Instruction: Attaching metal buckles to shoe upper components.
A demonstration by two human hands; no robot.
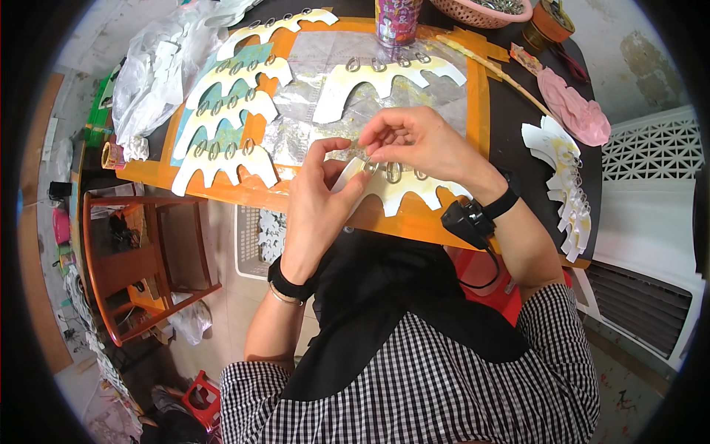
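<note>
A white scalloped strip with a yellowish smear along its upper edge lies at the near edge of the work board, with oval metal loops set along that edge. My left hand grips the strip's left end between thumb and fingers. Just above that end, my right hand is closed in a pinch on a small metal loop, partly hidden by the fingertips. Beyond the hands lies another scalloped strip with loops. More such strips lie in a column at the left.
Orange tape borders the board. A patterned cup, a pink basket of metal pieces and a thin stick are at the back. Stacked strips and pink cloth lie right; a plastic bag lies left.
</note>
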